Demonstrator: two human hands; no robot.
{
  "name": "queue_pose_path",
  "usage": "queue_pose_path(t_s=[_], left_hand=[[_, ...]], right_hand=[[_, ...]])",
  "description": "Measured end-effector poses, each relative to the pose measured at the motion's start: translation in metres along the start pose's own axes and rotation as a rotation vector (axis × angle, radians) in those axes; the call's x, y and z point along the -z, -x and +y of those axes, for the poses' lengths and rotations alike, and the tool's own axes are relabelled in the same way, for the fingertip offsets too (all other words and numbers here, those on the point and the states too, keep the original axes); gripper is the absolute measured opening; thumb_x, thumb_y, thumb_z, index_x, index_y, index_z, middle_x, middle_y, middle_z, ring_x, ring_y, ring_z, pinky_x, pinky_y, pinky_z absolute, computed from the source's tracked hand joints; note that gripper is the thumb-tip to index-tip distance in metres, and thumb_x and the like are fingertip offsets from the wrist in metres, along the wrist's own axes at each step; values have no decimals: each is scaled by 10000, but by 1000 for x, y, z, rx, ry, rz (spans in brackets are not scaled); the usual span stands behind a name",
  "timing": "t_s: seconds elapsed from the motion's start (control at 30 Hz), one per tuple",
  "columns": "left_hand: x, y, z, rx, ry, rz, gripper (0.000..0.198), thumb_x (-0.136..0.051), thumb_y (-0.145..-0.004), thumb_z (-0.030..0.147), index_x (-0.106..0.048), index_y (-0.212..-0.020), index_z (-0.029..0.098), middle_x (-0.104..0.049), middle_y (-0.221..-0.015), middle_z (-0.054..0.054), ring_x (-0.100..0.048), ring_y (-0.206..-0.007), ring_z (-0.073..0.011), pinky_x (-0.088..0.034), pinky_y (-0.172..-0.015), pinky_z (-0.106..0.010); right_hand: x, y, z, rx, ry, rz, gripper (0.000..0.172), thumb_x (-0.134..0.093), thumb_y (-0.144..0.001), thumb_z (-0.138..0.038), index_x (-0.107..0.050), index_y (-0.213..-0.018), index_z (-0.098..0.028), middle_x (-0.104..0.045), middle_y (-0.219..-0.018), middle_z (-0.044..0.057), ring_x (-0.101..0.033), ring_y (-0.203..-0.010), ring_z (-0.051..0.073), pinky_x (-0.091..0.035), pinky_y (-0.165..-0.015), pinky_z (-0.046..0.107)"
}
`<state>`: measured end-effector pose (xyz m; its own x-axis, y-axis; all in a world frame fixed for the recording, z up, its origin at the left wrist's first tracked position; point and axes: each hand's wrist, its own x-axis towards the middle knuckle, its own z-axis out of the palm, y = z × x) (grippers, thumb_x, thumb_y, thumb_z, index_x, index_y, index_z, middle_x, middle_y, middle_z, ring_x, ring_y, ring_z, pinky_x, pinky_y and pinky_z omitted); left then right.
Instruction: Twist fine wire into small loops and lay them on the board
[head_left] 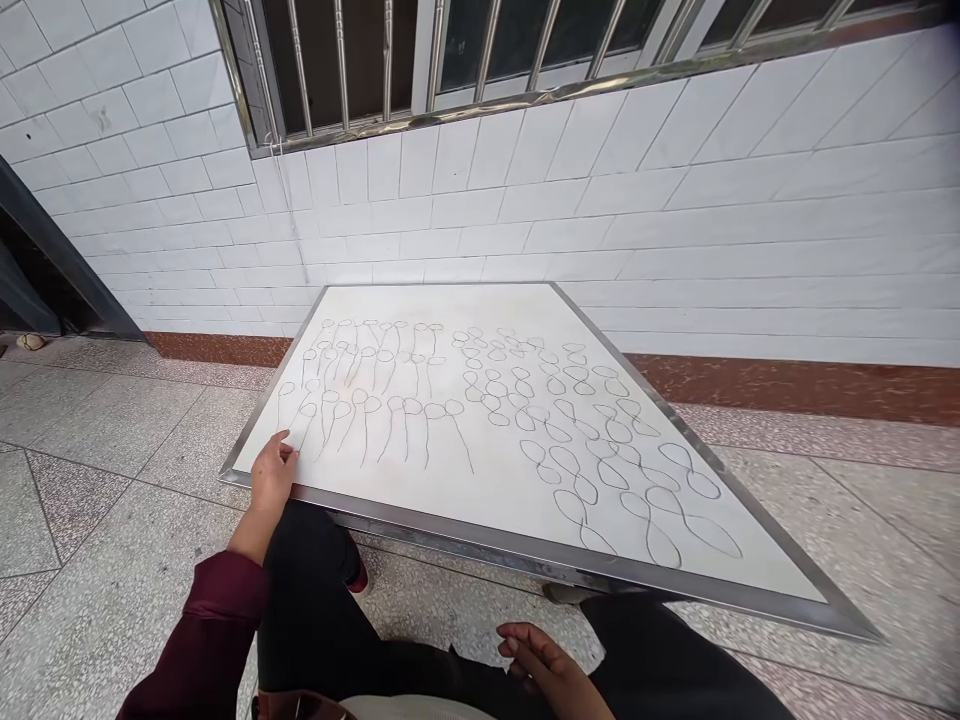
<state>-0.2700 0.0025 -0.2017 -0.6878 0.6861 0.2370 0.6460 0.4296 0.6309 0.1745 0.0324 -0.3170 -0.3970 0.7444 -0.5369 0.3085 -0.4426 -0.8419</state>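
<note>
My left hand (273, 472) rests at the near left corner of a white-topped table (495, 500), fingers slightly bent and apart. Its fingertips are by the tail of a thin dark looped strand (286, 387); whether they touch it is unclear. Similar strands with a round loop and long tail (453, 408) lie in rows across the left half. Strands twisted into figure-eights (576, 474) cover the right half. Wire or cord, I cannot tell. Below the front edge, over my lap, my right hand (546, 668) has thumb and forefinger curled together; anything between them is too small to see.
A grey metal rim (480, 540) borders the table. Behind it stands a white tiled wall (465, 215) with a barred window (487, 60). A thin string (289, 200) hangs from the window frame. My legs (315, 590) are under the front edge, above speckled floor tiles (97, 540).
</note>
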Motion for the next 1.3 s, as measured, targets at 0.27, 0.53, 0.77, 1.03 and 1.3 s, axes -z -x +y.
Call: queue_pose_path(t_s=[0.27, 0.53, 0.77, 1.03, 1.3], left_hand=[[-1, -1, -4, -41, -59, 25, 397, -539, -818, 204, -568, -1213, 169, -702, -895, -42, -667, -823, -190, -496, -789, -323], [-4, -2, -1, -106, -232, 46, 448, -476, -840, 115, -534, -1284, 143, -705, -890, -68, -655, -872, -221, -497, -798, -333], [-12, -3, 5, -161, -426, 79, 479, -393, -895, 103, -470, -1366, 68, -671, -1005, -170, -613, -980, -269, -478, -864, -380], [-11, -5, 3, -191, -499, 71, 527, -379, -876, 65, -437, -1399, 96, -661, -940, -143, -620, -938, -258, -489, -835, -355], [-8, -11, 8, -216, -434, 86, 546, -410, -826, 39, -458, -1369, 66, -639, -943, -152, -608, -933, -258, -496, -818, -364]], right_hand=[[-4, -5, 7, -32, 38, 4, 361, -622, -594, -520, -642, -808, -230, -639, -739, 28, -575, -620, 168, -431, -549, 259], [-1, -2, 12, -32, 68, 19, 362, -587, -632, -522, -651, -841, -233, -656, -773, 28, -606, -657, 173, -463, -597, 257], [-4, -7, 18, -37, 54, 11, 376, -610, -597, -529, -648, -822, -229, -650, -740, 29, -598, -634, 173, -448, -566, 257], [-6, -4, 20, -25, 2, -16, 336, -615, -630, -510, -653, -821, -237, -661, -738, 28, -609, -657, 185, -456, -589, 273], [-11, -5, 25, -54, 7, -26, 337, -606, -603, -512, -627, -800, -239, -641, -714, 15, -594, -647, 183, -437, -581, 275]])
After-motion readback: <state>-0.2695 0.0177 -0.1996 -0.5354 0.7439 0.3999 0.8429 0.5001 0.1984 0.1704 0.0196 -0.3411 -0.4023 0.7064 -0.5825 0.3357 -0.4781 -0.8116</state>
